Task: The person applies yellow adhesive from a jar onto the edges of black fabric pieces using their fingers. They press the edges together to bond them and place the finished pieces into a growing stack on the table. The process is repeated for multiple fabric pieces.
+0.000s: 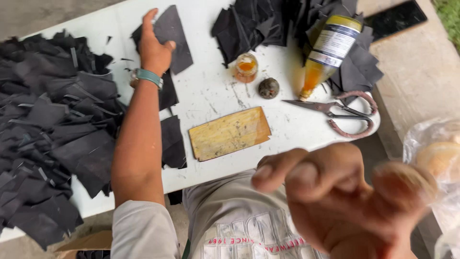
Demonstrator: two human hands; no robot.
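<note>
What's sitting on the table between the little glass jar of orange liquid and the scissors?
In the head view, a small dark round lump lies between the jar and the scissors, with the tilted bottle's orange neck just past it.
</note>
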